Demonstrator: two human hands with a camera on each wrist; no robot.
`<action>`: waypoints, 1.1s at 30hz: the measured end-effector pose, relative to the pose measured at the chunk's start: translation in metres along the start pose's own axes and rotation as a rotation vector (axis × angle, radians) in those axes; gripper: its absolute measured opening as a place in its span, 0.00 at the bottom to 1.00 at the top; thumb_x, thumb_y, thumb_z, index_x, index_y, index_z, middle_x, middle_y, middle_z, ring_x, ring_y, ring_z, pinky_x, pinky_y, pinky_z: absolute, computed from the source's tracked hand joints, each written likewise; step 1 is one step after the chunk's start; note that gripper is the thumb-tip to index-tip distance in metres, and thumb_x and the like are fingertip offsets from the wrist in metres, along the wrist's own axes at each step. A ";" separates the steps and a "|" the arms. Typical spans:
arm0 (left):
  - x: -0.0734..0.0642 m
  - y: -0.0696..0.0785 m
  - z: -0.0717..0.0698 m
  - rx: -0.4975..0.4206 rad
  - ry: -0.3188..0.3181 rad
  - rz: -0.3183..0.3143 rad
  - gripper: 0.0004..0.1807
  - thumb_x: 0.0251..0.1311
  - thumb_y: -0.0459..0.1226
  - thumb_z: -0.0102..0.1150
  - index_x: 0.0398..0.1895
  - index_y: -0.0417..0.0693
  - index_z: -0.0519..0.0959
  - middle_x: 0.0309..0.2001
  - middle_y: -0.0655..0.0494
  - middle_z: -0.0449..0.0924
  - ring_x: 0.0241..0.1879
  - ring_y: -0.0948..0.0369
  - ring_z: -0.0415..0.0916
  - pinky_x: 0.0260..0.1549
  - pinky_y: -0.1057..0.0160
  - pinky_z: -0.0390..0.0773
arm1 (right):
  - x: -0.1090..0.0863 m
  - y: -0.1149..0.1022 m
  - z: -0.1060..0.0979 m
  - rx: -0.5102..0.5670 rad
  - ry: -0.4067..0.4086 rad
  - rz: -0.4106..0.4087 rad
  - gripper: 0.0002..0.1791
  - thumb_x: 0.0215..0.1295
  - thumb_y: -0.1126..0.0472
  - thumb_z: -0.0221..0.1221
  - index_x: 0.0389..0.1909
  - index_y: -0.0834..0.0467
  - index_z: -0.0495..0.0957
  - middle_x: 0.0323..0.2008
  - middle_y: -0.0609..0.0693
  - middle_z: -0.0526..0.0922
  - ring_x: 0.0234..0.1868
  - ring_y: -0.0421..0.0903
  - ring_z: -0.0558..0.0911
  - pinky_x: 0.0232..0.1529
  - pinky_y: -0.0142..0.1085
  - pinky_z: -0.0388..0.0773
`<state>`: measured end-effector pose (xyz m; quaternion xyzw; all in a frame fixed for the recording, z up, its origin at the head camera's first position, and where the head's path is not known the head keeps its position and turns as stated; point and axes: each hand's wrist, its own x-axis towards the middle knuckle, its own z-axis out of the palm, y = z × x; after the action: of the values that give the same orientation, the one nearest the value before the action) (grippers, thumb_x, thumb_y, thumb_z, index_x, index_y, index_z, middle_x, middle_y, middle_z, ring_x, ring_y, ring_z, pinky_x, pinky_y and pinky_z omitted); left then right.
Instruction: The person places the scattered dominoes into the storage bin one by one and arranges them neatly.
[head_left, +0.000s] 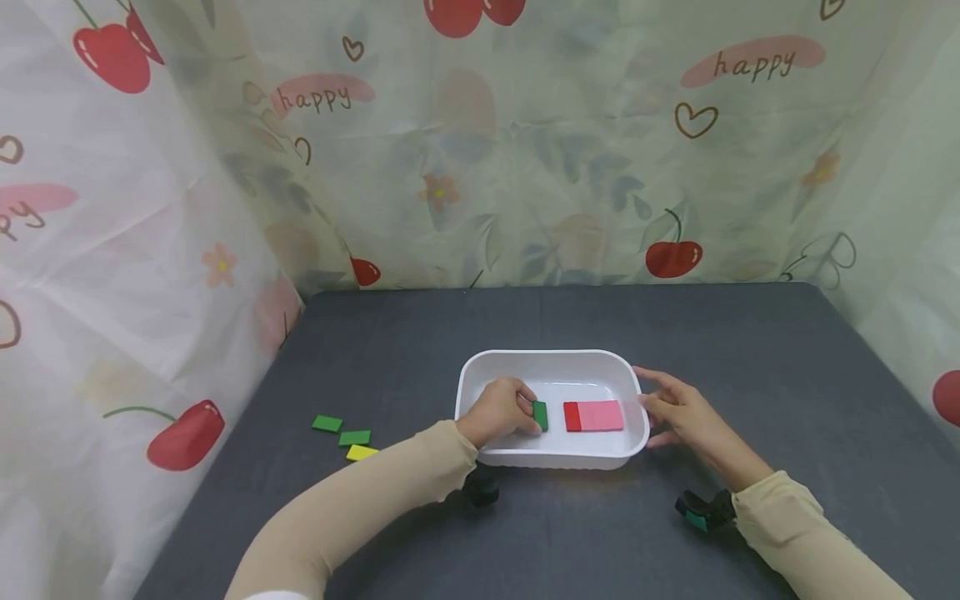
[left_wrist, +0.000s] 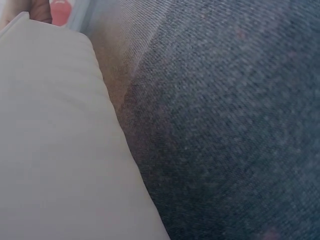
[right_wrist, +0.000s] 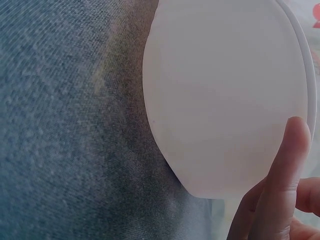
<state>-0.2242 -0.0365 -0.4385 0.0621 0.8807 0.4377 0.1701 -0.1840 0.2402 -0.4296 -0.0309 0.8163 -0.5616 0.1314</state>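
Note:
My left hand (head_left: 504,408) reaches over the near left side of a white plastic tray (head_left: 555,459) and pinches a small green block (head_left: 540,416) inside it. To the right of that block, a red block (head_left: 572,417) and a pink piece (head_left: 602,416) lie side by side on the tray floor. My right hand (head_left: 678,414) is at the tray's right end, its fairly straight fingers touching the outer wall. In the right wrist view a finger (right_wrist: 292,155) rests against the white side. The left wrist view shows mostly sleeve and only a bit of the hand.
Left of the tray, two green blocks (head_left: 355,437) and a yellow block (head_left: 362,452) lie on the dark cloth-covered table (head_left: 405,333); the left forearm passes close to the yellow one. Printed curtains (head_left: 525,167) stand behind and at both sides.

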 end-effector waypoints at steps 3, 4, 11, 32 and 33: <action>0.001 0.000 0.001 0.005 0.002 -0.007 0.21 0.39 0.25 0.76 0.40 0.38 0.80 0.26 0.52 0.79 0.25 0.61 0.75 0.25 0.68 0.75 | 0.000 0.000 0.000 -0.003 0.001 0.005 0.33 0.72 0.58 0.53 0.74 0.58 0.53 0.43 0.65 0.77 0.34 0.48 0.79 0.31 0.42 0.83; 0.001 0.000 0.001 0.008 0.003 -0.009 0.21 0.39 0.25 0.76 0.40 0.38 0.80 0.26 0.52 0.79 0.26 0.61 0.75 0.26 0.68 0.75 | 0.000 0.000 -0.001 -0.004 0.000 0.006 0.33 0.72 0.58 0.52 0.74 0.58 0.53 0.42 0.65 0.77 0.34 0.48 0.79 0.31 0.42 0.83; 0.001 0.002 0.002 0.040 0.016 -0.029 0.21 0.39 0.26 0.76 0.41 0.38 0.80 0.26 0.53 0.79 0.27 0.61 0.75 0.27 0.68 0.76 | 0.001 0.000 -0.001 0.012 -0.009 0.004 0.33 0.72 0.59 0.52 0.74 0.58 0.52 0.40 0.63 0.77 0.34 0.46 0.78 0.30 0.41 0.83; 0.001 0.002 0.003 0.081 0.015 -0.041 0.23 0.40 0.26 0.75 0.44 0.39 0.80 0.26 0.54 0.79 0.27 0.61 0.75 0.26 0.69 0.73 | 0.001 -0.001 0.000 0.001 0.003 0.004 0.33 0.72 0.59 0.52 0.74 0.58 0.52 0.44 0.66 0.77 0.34 0.48 0.80 0.30 0.43 0.83; 0.001 0.002 0.003 0.078 0.013 -0.041 0.23 0.40 0.26 0.75 0.44 0.39 0.80 0.26 0.54 0.79 0.27 0.61 0.74 0.26 0.69 0.73 | 0.001 -0.001 0.001 0.000 0.003 0.002 0.33 0.72 0.59 0.52 0.74 0.59 0.52 0.44 0.66 0.77 0.34 0.48 0.79 0.30 0.42 0.83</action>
<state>-0.2238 -0.0325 -0.4387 0.0478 0.8994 0.3997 0.1705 -0.1850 0.2392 -0.4295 -0.0292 0.8165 -0.5616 0.1306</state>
